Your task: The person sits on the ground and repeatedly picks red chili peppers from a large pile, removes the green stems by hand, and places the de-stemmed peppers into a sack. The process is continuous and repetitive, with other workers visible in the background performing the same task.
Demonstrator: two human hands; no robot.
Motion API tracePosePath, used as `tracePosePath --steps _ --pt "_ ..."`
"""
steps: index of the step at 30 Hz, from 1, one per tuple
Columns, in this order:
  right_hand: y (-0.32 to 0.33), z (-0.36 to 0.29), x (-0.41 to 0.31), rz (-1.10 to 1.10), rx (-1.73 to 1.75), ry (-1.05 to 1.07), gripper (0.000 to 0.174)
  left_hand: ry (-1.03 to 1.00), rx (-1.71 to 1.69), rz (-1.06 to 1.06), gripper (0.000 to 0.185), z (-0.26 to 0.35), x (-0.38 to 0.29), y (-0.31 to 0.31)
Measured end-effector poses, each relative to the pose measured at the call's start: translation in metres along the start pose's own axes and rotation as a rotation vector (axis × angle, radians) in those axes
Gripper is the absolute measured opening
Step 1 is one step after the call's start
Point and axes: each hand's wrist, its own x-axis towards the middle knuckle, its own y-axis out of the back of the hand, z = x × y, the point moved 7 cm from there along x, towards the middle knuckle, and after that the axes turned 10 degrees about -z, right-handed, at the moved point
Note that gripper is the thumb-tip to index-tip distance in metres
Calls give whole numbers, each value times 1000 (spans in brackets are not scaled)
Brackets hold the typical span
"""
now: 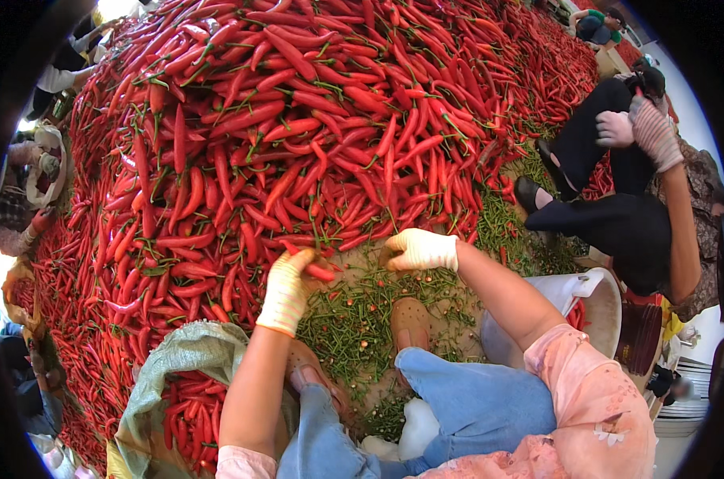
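Observation:
A red chili pepper [320, 272] is gripped in my left hand [287, 287], which wears a pale striped work glove with a stained thumb. My right hand [420, 250], in a similar glove, hangs just right of it with fingers curled, close to the pile's lower edge; its fingertips are partly hidden, and I cannot tell if anything is between them. Before me rises a large heap of red chili peppers [314, 120], many with green stems. Green stems [362, 317] lie scattered on the floor beneath my hands.
Left of my legs stands an open green woven sack [200, 341] holding red chilies [197, 419]. A white bucket [610, 317] with chilies is at my right. A seated person in dark trousers [613, 227] is beyond it. Other people line the left edge. My brown shoes [410, 323] rest among the stems.

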Motion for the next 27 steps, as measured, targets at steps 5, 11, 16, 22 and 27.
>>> tracePosePath --steps 5,11,16,22,27 --pt "18 16 9 214 -694 -286 31 -99 -55 124 18 3 -6 10" --pt "-9 2 77 300 -1077 -81 36 -21 -61 326 17 -34 -17 5" --pt "-11 -12 87 308 -957 -128 24 70 -149 361 23 -81 -24 18" --pt "-43 -17 28 426 -29 104 45 300 -302 170 38 -118 -17 -6" --pt "-74 -34 26 253 -760 217 38 262 -396 374 20 -127 -19 13"
